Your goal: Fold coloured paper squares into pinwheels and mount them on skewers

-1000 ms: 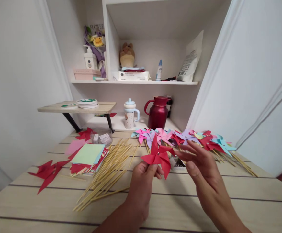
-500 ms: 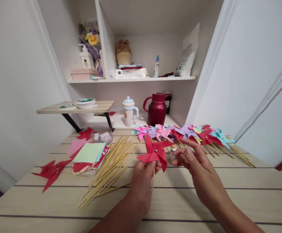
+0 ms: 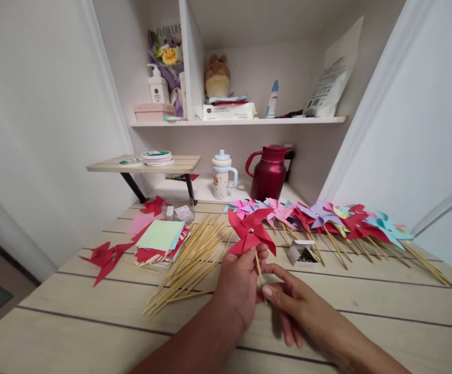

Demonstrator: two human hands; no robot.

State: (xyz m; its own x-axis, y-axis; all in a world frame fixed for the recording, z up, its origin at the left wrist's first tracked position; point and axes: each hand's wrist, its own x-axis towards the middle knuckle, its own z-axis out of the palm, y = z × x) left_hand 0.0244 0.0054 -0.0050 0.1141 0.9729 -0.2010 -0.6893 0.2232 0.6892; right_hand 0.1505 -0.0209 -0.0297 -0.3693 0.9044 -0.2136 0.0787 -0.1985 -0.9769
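A red paper pinwheel (image 3: 244,240) with a metal fastener at its centre faces up in front of me. My left hand (image 3: 236,291) is closed just under its blades, around the top of the stick. Lower down, my right hand (image 3: 298,304) pinches the thin wooden stick (image 3: 260,271) between thumb and index finger, other fingers curled below. To the right stands a small open white box (image 3: 298,255) with dark metal bits inside. Left of my hands lie a loose pile of wooden sticks (image 3: 190,265) and a stack of coloured paper squares (image 3: 159,235).
Finished pinwheels (image 3: 321,214) in several colours lie along the back right. Folded red paper pieces (image 3: 107,259) are at the left. A red thermos jug (image 3: 269,174) and a spotted cup (image 3: 221,184) stand behind, near a small raised shelf (image 3: 112,164).
My right hand has moved down and left from beside the blades to grip the stick. The pinwheel has turned a little, and the view has shifted left.
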